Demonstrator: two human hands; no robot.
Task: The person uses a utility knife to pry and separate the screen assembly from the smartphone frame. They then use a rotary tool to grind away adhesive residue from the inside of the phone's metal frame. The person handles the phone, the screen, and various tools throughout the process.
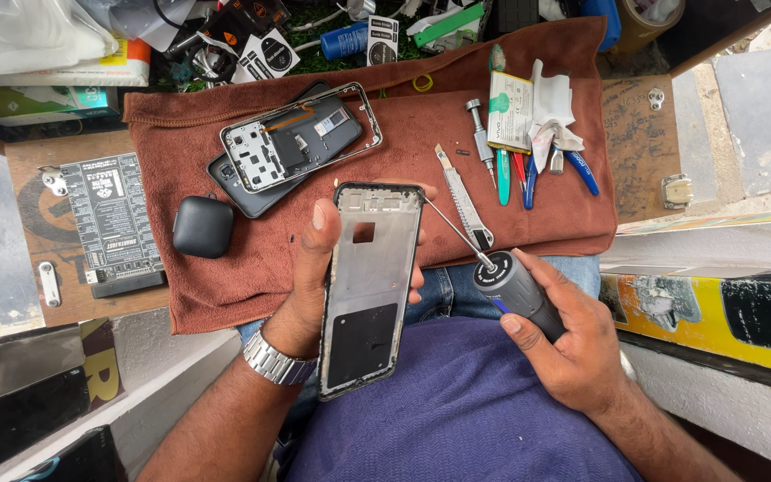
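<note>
My left hand grips a bare phone frame, silver and black inside, held upright over my lap with the thumb on its left edge. My right hand is wrapped around a grey electric screwdriver. Its thin bit points up and left and reaches the frame's upper right corner. A steel watch sits on my left wrist.
A brown towel covers the bench. On it lie an opened phone body, a dark earbud case, a utility knife, a battery, and several tweezers and pens. A black board lies left. Clutter fills the back.
</note>
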